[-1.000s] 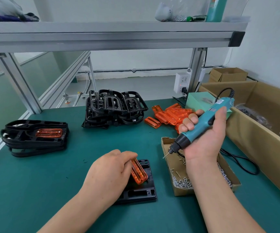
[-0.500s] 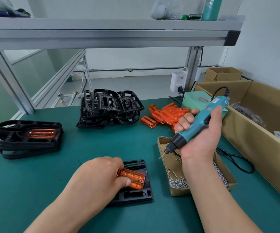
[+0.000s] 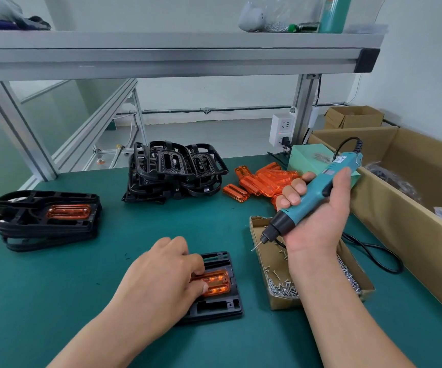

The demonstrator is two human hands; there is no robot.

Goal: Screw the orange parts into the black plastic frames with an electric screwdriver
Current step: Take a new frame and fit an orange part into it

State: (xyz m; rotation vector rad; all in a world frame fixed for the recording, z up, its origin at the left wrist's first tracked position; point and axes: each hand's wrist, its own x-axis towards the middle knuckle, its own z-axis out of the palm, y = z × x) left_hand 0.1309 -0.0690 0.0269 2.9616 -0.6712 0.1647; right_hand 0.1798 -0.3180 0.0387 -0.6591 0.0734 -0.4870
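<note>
The left hand (image 3: 161, 272) pinches the orange part (image 3: 215, 284) flat in the black frame (image 3: 214, 308), near centre, so seating looks done. Next, I judge, the right hand (image 3: 318, 224), wrapped round the electric screwdriver (image 3: 319, 185) above the screw box (image 3: 280, 302), must drive a screw squarely. Green mat (image 3: 55, 288) below, aluminium shelf (image 3: 161, 59) overhead, carton (image 3: 400, 229) on the right.

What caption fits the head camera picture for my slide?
Left hand holds an orange part in a black frame while the right hand grips a screwdriver above a box of screws.
</note>
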